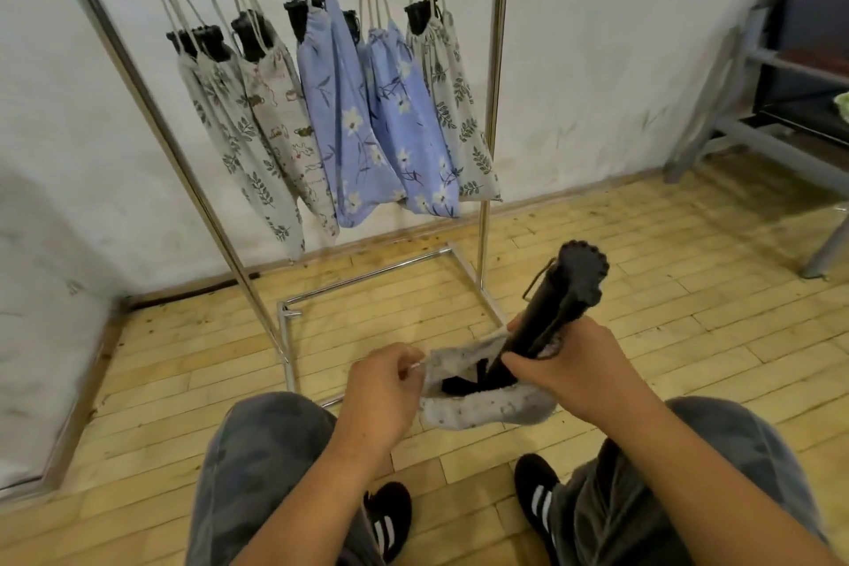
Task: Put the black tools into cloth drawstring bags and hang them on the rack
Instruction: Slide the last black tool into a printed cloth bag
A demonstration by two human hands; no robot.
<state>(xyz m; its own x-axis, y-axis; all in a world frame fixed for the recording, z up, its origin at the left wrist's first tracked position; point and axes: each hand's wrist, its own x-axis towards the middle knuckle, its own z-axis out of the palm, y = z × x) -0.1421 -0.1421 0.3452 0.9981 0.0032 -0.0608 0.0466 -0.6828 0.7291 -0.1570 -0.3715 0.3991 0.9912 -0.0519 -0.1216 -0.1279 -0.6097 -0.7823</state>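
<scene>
Before the rack (496, 60) of filled bags (340, 115), one black tool (556, 313) gripped by the right hand (579, 363) is half-sunk in a grey drawstring bag (487, 404) pinched by the left hand (381, 391).

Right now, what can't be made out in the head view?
Head view only:
- rack: top cut off by the frame's upper edge.
- black tool: lower end hidden inside the cloth bag.
- hanging bags: cloth hides all but black tops.
- left hand: pinching fingertips blurred.

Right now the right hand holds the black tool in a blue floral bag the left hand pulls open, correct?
No: the head view shows a pale grey bag, not blue floral. The right hand, black tool and left hand are as stated.
</scene>
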